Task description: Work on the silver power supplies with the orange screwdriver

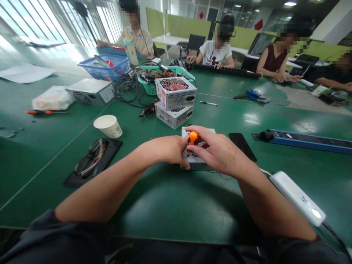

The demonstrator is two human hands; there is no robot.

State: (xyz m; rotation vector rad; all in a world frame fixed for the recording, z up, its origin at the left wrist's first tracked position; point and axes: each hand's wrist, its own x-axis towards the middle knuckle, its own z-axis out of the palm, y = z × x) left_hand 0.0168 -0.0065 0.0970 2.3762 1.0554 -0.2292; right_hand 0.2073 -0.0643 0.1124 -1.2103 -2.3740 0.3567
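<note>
A metal power supply unit (196, 166) lies on the green table in front of me, its perforated top partly covered by my hands. My right hand (216, 148) is closed around the orange and black handle of a screwdriver (193, 138), which stands roughly upright over the unit; its shaft and tip are hidden. On the unit's left side rests my left hand (176, 150), gripping its edge with the thumb toward me. Some left fingers are hidden behind the screwdriver handle. Thin wires show at the unit's right front.
Beyond my hands, two stacked power supplies (176, 97) stand before a green basket (150, 88) of cables. A paper cup (108, 126) and glasses on a black pouch (110, 156) lie left. Right are a black phone (242, 146) and a white power strip (298, 198). Several people sit opposite.
</note>
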